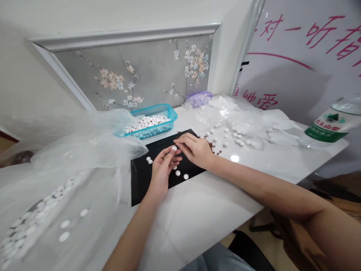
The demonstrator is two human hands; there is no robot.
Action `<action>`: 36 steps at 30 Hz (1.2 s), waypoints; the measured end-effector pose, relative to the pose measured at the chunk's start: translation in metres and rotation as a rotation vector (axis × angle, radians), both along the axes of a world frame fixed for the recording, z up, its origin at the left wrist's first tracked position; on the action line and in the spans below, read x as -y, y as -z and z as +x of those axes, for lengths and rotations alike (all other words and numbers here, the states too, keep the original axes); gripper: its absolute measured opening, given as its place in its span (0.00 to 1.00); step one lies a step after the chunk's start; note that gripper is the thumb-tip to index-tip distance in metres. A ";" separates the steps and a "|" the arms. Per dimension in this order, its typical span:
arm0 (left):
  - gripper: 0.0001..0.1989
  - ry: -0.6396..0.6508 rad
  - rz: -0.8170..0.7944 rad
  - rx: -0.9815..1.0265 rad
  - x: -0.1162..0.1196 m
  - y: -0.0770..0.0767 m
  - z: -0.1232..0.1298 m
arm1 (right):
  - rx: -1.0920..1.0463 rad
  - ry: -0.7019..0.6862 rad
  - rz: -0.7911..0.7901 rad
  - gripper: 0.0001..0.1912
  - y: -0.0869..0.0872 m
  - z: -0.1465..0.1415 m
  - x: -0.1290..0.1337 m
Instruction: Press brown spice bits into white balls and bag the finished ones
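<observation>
Since this white ball (pixel 174 148) seems light, my left hand (pixel 163 165) pinches its sides over the mat (pixel 141 184); my right hand (pixel 199 150): hold unclear.

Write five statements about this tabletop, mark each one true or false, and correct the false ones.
1. The left hand holds a white round piece over a black mat. True.
2. A bottle with a green and white label is at the right end of the table. True.
3. The mat carries no loose pieces. False: several loose pieces lie on the mat.
4. A blue basket holds many white pieces. True.
5. The basket sits nearer the wearer than the mat. False: the basket sits beyond the mat.
</observation>
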State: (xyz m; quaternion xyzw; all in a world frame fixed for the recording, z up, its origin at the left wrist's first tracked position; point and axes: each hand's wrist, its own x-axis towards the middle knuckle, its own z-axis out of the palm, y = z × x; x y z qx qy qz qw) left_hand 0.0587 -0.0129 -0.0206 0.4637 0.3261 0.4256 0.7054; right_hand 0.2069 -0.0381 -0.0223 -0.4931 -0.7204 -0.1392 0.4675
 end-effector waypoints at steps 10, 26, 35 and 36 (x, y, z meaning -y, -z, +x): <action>0.12 -0.001 -0.002 -0.003 0.000 0.001 0.000 | 0.040 -0.006 0.045 0.10 0.002 0.000 -0.001; 0.11 -0.005 -0.018 0.005 -0.002 0.005 0.000 | -0.017 -0.051 -0.040 0.11 0.003 0.000 -0.001; 0.11 -0.014 -0.042 0.012 -0.002 0.006 0.000 | -0.081 -0.151 -0.062 0.09 0.003 -0.001 -0.002; 0.12 -0.013 -0.042 0.011 -0.002 0.007 0.000 | -0.084 -0.156 -0.068 0.09 0.003 -0.001 -0.002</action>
